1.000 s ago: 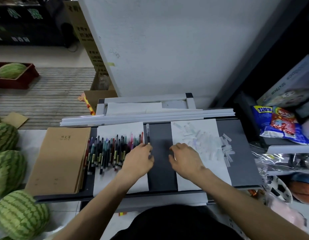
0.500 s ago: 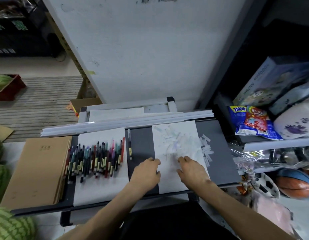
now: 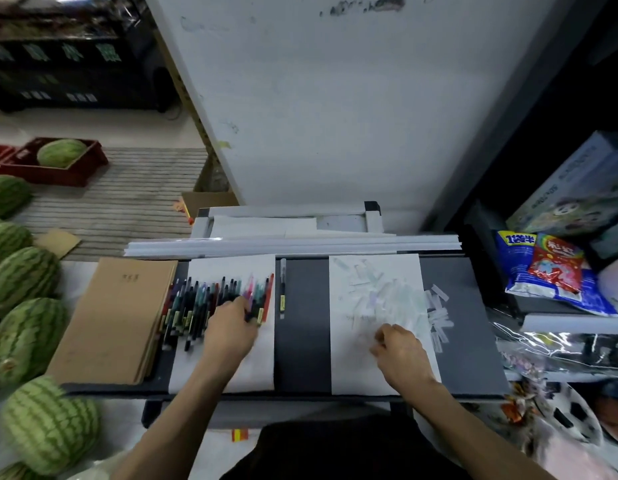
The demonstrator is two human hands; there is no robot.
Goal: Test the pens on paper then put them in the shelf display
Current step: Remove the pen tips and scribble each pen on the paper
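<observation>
White panel (image 3: 335,116): one. It stands tilted behind the table and fills the top of our view.
Table (image 3: 302,341): one dark top, right in front of us.
Watermelons (image 3: 22,275): we count at least seven. Six lie on the floor to the left, and one sits in a red crate (image 3: 75,174) farther back.
Shelf (image 3: 574,323): one, to the right of the table. It holds one printed box (image 3: 577,188) and two snack bags (image 3: 529,271), a red one lying on a blue one.
Notebooks (image 3: 117,317): one brown stack at the table's left end. We cannot count the books in it.
Sheets: two white ones. The left sheet (image 3: 231,268) lies just beside the notebooks. The right sheet (image 3: 349,358) lies well apart from it, with a bare dark strip of table between them.
Left hand (image 3: 231,327): it lies over the left sheet with its fingers reaching into the right end of the bunch of pens. It touches them, but blur keeps us from telling whether it has closed on one.
Right hand (image 3: 399,348): it rests on the right sheet with its fingers curled under. We cannot tell whether it holds anything.
Pens (image 3: 196,303): one bunch of well over a dozen, lying side by side across the left sheet. They are too crowded for an exact count.
Single pen (image 3: 282,289): one, alone on the dark strip, just beside the left sheet's right edge.
Clear bits (image 3: 387,296): one heap of small see-through pieces on the right sheet, with some spilling past its right edge. They are too faint to count.
</observation>
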